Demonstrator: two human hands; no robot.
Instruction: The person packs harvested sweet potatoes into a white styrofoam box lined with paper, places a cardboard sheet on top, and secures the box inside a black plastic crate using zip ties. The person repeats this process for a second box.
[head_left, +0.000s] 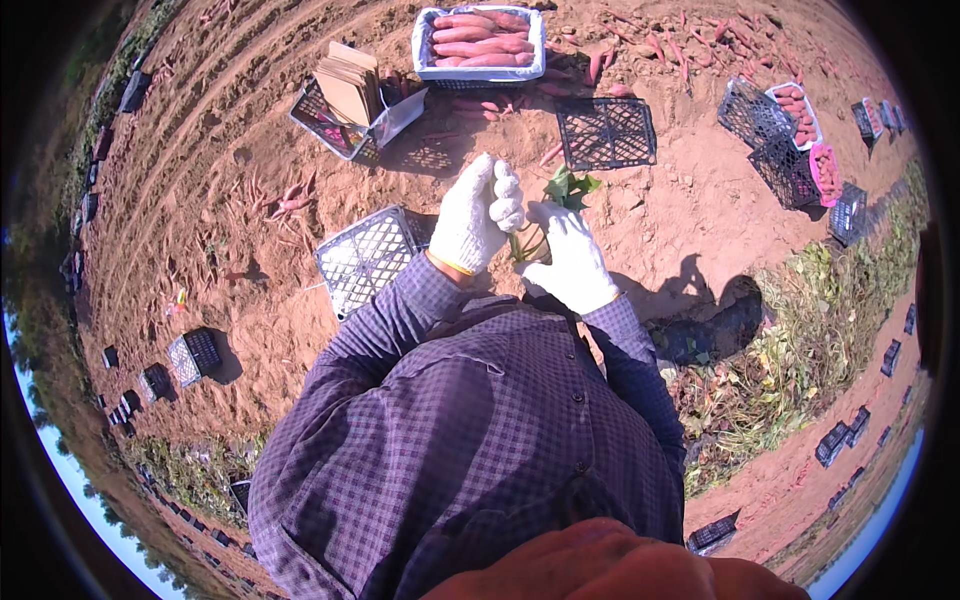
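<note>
In white knitted gloves, both hands are raised close together before my checked shirt. My left hand (478, 214) has its fingers curled shut; a thin stem seems to pass along them. My right hand (568, 255), lower and to the right, is closed around green leafy stems (529, 244), whose leaves (571, 187) stick out above it. Beyond my hands, a crate lined with white plastic (480, 73) holds sweet potatoes (484, 41). An upturned black mesh crate (367, 259) stands left of my left hand, and another black mesh crate (606, 133) lies beyond my right hand.
A crate (330, 139) with cardboard sheets (349, 82) stands at the upper left. Loose sweet potatoes (292, 202) lie on the soil. Black crates (784, 172) and a pink container (825, 176) of sweet potatoes stand at the right, near cut vines (802, 337).
</note>
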